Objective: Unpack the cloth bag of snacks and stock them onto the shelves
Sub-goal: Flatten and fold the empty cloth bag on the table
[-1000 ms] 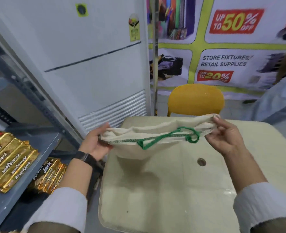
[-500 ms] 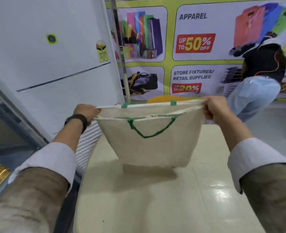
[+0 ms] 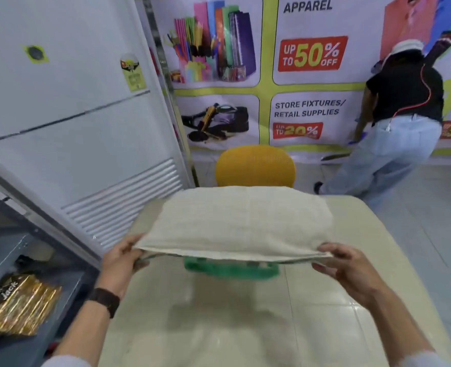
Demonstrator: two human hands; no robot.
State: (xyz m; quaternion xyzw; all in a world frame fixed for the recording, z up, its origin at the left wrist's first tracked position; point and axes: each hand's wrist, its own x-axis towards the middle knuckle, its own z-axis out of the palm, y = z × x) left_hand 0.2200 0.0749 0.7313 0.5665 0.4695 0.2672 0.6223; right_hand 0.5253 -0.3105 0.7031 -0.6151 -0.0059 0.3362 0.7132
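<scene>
The cream cloth bag (image 3: 240,223) lies spread out flat over the far part of the beige table (image 3: 235,327), its mouth toward me and its green handles (image 3: 231,268) hanging blurred below the near edge. My left hand (image 3: 121,260) pinches the bag's near left corner. My right hand (image 3: 348,263) pinches the near right corner. Gold snack packets (image 3: 20,305) lie on the grey shelf (image 3: 68,300) at the lower left. The bag looks flat; its inside is hidden.
A yellow chair (image 3: 256,165) stands behind the table. A tall white cabinet (image 3: 68,102) is at the left, beside the shelf frame. A person (image 3: 393,123) bends by the poster wall (image 3: 266,70) at the right. Tiled floor lies to the right.
The bag hung upright between my raised hands; now it has swung forward and lies flat toward the chair, with both hands lowered near the table. The view tilted down.
</scene>
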